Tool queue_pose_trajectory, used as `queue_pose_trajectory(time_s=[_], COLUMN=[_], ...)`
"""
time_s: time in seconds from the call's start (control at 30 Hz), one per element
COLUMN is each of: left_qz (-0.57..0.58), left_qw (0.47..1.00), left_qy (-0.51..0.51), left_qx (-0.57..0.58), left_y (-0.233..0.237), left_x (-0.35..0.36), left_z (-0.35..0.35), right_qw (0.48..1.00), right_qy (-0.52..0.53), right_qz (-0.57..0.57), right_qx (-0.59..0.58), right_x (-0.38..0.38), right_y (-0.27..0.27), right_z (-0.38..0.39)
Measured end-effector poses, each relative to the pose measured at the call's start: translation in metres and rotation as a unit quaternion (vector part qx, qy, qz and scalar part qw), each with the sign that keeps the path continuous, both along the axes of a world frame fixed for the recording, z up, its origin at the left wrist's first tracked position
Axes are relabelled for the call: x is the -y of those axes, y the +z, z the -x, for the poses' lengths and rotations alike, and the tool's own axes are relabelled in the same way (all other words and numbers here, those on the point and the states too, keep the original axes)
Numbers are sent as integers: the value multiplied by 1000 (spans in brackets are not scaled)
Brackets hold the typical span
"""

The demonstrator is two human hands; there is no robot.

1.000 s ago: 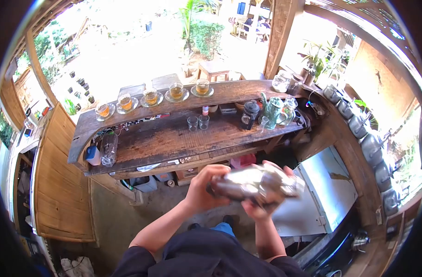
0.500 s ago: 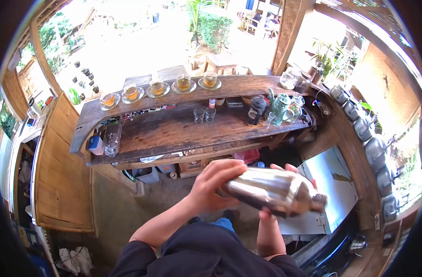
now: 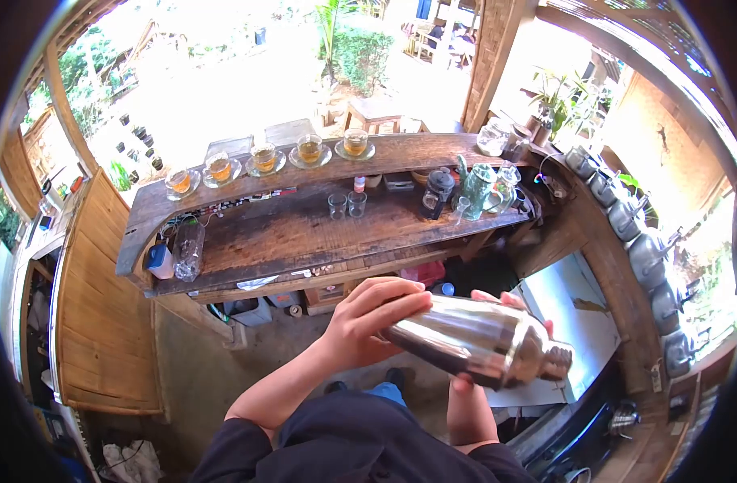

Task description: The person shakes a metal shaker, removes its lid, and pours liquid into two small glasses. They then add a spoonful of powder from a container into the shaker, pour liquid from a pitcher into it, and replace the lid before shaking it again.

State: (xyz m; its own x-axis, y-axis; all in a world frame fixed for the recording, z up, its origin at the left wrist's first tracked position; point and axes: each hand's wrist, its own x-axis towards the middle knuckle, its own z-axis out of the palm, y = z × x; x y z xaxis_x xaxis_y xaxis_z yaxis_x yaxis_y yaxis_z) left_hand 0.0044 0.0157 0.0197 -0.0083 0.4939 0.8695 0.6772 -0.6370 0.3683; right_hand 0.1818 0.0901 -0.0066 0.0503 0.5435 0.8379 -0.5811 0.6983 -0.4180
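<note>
I hold a shiny steel cocktail shaker (image 3: 481, 342) sideways in front of my chest, its cap end pointing to the right. My left hand (image 3: 367, 320) wraps over its base end on the left. My right hand (image 3: 497, 306) grips it from underneath and behind, mostly hidden by the shaker, with fingertips showing above and a thumb below. The wooden counter (image 3: 304, 233) lies beyond the shaker.
Several glass cups of amber tea on saucers (image 3: 264, 157) line the raised ledge. Two empty glasses (image 3: 346, 204), a French press (image 3: 437, 193), a green teapot (image 3: 475, 189) and a plastic bottle (image 3: 187, 249) sit on the counter. Metal kettles (image 3: 638, 241) line the right shelf. A white chest freezer (image 3: 566, 314) stands at right.
The shaker was blurred with motion in front of me; it has swung to the right and a little lower, and now shows sharp with its cap pointing right. Both hands kept their hold.
</note>
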Motion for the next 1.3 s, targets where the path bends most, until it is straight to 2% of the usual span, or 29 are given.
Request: queue_pose_trajectory(time_s=[0.07,0.13,0.17,0.2,0.27,0.33,0.37,0.4,0.43,0.47,0.5,0.53,0.6,0.63,0.67,0.73,0.8,0.83,0.87,0.9,0.93,0.97,1.0,1.03,1.07,1.13,1.17,1.23,1.3], left_qz=[-15,127,203,205,296,282,168,50,-34,-51,-50,-48,95,208,240,234,172,111,44,-8,-59,-71,-70,-1,68,233,235,196,117], left_qw=[1000,987,969,968,910,926,973,997,999,999,999,999,993,938,931,930,946,957,992,996,996,993,994,990,977,931,926,939,962], left_qy=[-9,-1,3,3,-35,-12,-5,1,6,0,6,11,24,-81,-60,-59,-84,-111,-53,-56,-60,-78,-79,-81,-83,-44,-51,-67,-105], left_qx=[2,99,143,145,288,249,159,63,30,13,11,9,70,264,267,278,262,243,105,71,37,42,42,115,186,277,291,274,221], left_y=[-3,-31,-51,-74,-105,-55,-32,-15,-4,12,12,9,-22,-52,-78,-88,-73,-52,-17,2,11,12,4,-14,-36,-81,-100,-91,-65], left_x=[-3,-9,-13,-14,-16,1,5,7,5,12,10,9,3,-3,-10,-11,-5,4,15,20,22,22,20,15,9,1,-1,-5,4], left_z=[0,5,7,5,5,-2,-2,-1,-5,-8,-7,-4,8,8,9,5,0,-2,0,-3,-6,-6,-4,0,6,15,13,11,6], right_qw=[999,979,945,947,945,957,982,997,997,988,987,978,997,910,953,953,968,997,998,959,839,838,943,993,997,959,959,955,990], right_qy=[-14,-119,-169,-87,-57,-179,-107,-35,50,134,147,108,-40,-284,-146,-70,-132,-2,42,202,344,344,234,111,70,-88,-84,-82,10], right_qz=[-33,-3,44,181,212,18,10,2,41,77,53,179,22,-67,162,232,80,59,-36,198,416,418,230,27,40,171,169,183,78], right_qx=[18,167,275,250,244,228,152,74,47,21,46,9,65,296,209,185,200,55,-3,-38,-69,-70,-52,-31,5,210,210,216,118], right_x=[-6,-19,-16,-18,-9,-10,-5,3,21,34,28,35,-12,-18,-9,-2,-7,0,4,28,48,45,36,20,-5,-13,-12,-12,-9], right_y=[0,-18,-10,-25,-32,-33,-22,-7,14,28,27,25,-27,-40,-47,-33,-41,-21,3,48,79,67,42,15,-13,-39,-45,-45,-30], right_z=[1,6,6,17,19,4,2,0,-9,-16,-21,-12,14,4,24,28,10,18,8,-15,-33,-24,-6,10,21,24,22,19,10])
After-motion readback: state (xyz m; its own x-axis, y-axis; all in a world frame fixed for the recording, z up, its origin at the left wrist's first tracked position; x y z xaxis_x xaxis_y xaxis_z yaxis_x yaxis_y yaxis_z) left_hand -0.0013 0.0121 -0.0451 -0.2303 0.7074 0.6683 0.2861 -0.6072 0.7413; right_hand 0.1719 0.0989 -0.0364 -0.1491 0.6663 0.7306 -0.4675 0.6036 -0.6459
